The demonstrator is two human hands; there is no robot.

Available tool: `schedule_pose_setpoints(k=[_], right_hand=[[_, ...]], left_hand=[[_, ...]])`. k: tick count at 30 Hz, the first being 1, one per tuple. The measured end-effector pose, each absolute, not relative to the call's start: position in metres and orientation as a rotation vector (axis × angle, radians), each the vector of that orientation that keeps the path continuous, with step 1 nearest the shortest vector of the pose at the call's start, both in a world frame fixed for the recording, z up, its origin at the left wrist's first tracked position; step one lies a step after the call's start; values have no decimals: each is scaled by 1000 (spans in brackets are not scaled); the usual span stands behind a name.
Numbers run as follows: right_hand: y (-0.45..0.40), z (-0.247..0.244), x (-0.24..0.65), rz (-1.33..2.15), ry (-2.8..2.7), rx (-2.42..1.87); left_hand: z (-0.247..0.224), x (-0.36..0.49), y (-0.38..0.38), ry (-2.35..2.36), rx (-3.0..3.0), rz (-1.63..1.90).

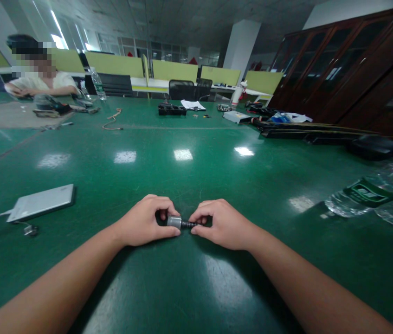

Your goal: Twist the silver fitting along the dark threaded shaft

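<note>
The gray cylinder point(174, 222) lies crosswise at the near middle of the green table point(154, 171). Its long axis runs left to right; the dark threaded rod point(190, 224) points right. The left hand point(144, 220) pinches the cylinder between thumb and fingers; the right hand point(224, 224) pinches the rod's free end.

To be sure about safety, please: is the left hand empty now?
No, the left hand grips a grey cylinder between thumb and fingers.

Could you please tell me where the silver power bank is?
In the head view, the power bank lies at the left on the green table, beyond the left forearm.
</note>
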State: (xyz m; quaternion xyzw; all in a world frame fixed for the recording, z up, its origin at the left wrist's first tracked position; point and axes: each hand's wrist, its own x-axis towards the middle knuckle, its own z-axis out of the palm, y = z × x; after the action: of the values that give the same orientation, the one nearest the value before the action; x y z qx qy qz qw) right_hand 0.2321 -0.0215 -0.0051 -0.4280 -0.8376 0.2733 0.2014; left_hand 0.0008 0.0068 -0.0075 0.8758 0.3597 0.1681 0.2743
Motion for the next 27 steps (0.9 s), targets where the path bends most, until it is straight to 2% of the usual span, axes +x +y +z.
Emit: schedule_pose_setpoints(k=[19, 27], right_hand=[[-15, 4, 255, 785, -2357, -1424], [-15, 2, 252, 825, -2315, -1388]], left_hand=[[-7, -3, 6, 964, 2317, 454], [-7, -2, 6, 964, 2308, 474]])
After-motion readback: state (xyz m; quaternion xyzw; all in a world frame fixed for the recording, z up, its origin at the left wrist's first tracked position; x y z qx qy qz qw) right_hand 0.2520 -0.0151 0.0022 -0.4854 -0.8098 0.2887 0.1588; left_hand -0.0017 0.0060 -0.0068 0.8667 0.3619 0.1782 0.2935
